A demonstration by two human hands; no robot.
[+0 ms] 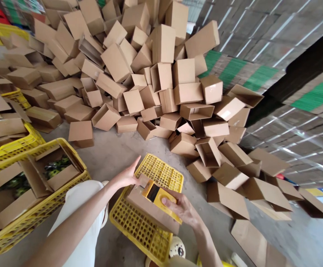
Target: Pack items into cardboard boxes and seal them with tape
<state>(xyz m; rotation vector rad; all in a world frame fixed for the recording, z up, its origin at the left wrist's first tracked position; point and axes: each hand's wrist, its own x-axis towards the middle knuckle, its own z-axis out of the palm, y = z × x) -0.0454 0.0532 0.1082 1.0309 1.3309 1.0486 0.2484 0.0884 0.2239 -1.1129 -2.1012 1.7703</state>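
Note:
A closed cardboard box [139, 200] lies on an upturned yellow plastic crate [128, 222] with a perforated base. My right hand [185, 209] is wrapped around a yellow tape dispenser [163, 202] with a dark band, which rests on top of the box. At the box's far left end is my left hand [126, 176], one digit stretched outward and apart from the others. Its remaining fingertips touch the box near the dispenser's front and are partly hidden.
A large heap of open cardboard boxes [133, 100] spreads ahead and to the right. On the left, a yellow crate [75, 155] holds open boxes with dark green contents. Flattened cardboard stacks [261, 33] rise at right. A loose cardboard piece [250, 241] lies on the floor.

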